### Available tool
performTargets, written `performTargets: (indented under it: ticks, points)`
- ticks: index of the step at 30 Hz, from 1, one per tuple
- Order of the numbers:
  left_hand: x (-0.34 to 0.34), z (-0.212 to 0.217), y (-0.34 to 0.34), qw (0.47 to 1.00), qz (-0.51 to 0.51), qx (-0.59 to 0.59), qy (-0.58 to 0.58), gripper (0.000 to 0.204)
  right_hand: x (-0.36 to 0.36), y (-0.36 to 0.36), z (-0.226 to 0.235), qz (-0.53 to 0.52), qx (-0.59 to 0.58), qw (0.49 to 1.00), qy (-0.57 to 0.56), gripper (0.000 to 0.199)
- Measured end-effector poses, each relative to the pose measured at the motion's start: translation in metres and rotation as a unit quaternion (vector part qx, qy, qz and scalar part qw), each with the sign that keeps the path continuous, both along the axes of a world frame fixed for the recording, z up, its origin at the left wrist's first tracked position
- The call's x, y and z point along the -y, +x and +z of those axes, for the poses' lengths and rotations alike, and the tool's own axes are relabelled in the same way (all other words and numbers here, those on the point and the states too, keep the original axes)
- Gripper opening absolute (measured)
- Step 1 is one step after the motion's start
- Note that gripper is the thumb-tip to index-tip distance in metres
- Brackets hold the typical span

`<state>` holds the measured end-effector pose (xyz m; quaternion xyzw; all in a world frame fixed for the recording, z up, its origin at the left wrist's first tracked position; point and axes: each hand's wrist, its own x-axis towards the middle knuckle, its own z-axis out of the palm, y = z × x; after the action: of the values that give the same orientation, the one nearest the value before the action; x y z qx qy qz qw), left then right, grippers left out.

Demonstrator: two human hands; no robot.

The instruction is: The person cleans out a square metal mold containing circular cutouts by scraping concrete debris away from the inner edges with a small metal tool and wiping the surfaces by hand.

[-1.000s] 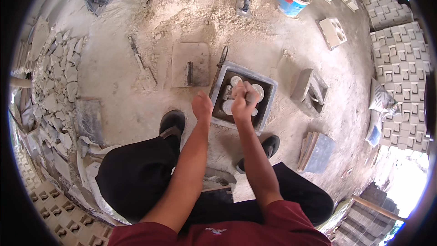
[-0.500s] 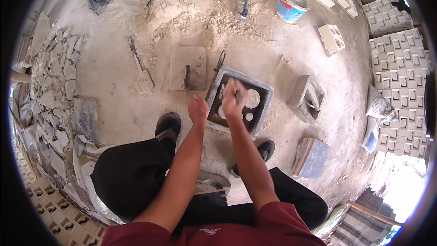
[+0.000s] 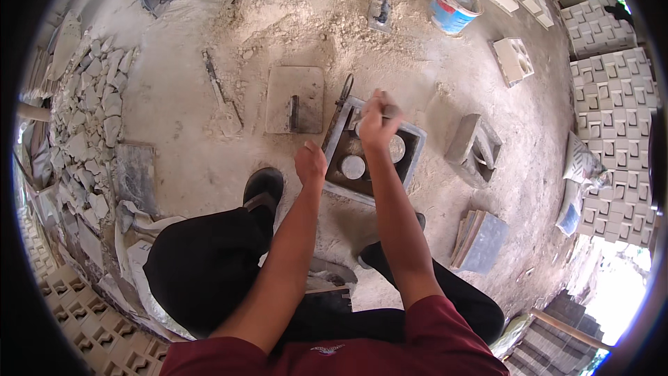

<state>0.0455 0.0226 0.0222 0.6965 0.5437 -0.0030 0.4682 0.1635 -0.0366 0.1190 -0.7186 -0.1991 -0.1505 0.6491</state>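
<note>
A grey box-shaped mould stands on the floor in front of me, with pale round discs inside, among them a near disc and a right-hand disc. Over its far part my right hand is closed around a greyish, round-ended tool, mostly hidden by the fingers and slightly blurred. Just outside the left wall of the mould, my left hand is curled closed; whatever it may hold does not show. A thin looped metal handle sticks out at the far left corner.
Left of the mould lies a flat board with a dark handle. A hollow block and stacked plates are to the right. Farther off are a trowel, a blue bucket and a heap of sandy powder.
My right hand has risen from inside the mould toward its far side, uncovering more of the near disc. My left hand stays closed beside the mould. The whole view has shifted slightly.
</note>
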Motion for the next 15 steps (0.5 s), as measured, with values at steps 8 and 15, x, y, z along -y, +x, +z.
performTargets:
  ticks: [8,15]
  points:
    - [-0.003,-0.006,-0.004,1.000,0.003,-0.007,-0.005,0.057,0.004,-0.040,-0.011,-0.010,-0.042,0.994,0.099,0.036]
    - [-0.012,-0.009,-0.014,1.000,-0.007,-0.022,0.000,0.058,0.002,-0.046,0.031,-0.025,-0.182,0.967,0.175,0.034]
